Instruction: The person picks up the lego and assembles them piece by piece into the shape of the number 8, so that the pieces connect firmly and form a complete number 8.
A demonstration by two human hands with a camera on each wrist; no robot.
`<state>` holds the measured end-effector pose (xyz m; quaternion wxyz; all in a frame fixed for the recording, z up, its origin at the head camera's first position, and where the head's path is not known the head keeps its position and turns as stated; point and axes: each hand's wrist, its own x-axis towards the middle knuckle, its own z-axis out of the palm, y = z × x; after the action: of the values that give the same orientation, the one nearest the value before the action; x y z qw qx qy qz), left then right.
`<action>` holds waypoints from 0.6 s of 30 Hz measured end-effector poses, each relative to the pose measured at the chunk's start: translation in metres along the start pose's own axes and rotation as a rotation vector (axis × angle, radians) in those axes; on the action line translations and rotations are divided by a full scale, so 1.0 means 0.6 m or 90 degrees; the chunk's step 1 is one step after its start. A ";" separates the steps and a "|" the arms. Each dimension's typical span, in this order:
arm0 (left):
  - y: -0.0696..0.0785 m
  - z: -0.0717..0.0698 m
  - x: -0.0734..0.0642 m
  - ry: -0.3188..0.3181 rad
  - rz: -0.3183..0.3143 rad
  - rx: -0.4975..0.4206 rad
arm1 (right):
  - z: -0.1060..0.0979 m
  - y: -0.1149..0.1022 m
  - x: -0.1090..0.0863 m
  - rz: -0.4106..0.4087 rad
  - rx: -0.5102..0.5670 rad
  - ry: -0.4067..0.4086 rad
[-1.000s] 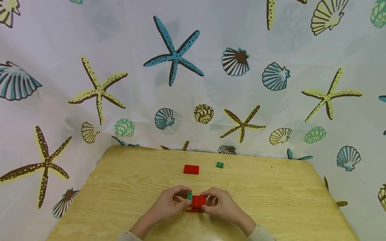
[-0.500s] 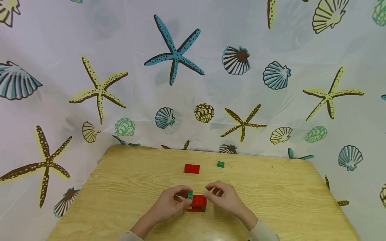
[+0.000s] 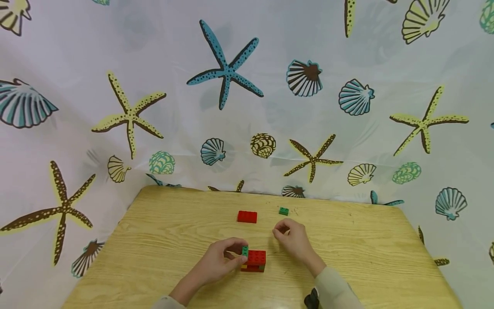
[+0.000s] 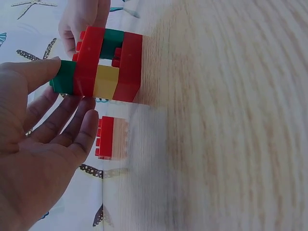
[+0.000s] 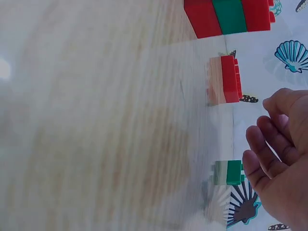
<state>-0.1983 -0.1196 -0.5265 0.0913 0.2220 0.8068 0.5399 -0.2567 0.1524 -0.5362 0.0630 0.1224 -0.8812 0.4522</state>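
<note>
Brick stack [image 3: 256, 258], standing on the table [image 3: 173, 223] well in from the back edge; judged light, stiff and smooth, best gripped by opposite sides. The left hand [image 3: 214, 262] pinches the small green brick [image 4: 64, 78] atop its left end; the right hand [image 3: 296, 239], fingers relaxed, holds nothing.

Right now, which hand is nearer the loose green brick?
Right. The right hand is just in front of the loose green brick; the left hand is farther back, pinching the top green brick on the stack.
</note>
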 end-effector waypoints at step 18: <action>0.001 -0.003 -0.003 -0.008 -0.012 0.000 | 0.007 0.030 0.063 0.086 0.005 0.113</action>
<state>-0.1976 -0.1217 -0.5254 0.1014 0.2181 0.8083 0.5374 -0.2982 0.1529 -0.5446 0.1093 0.0223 -0.8766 0.4681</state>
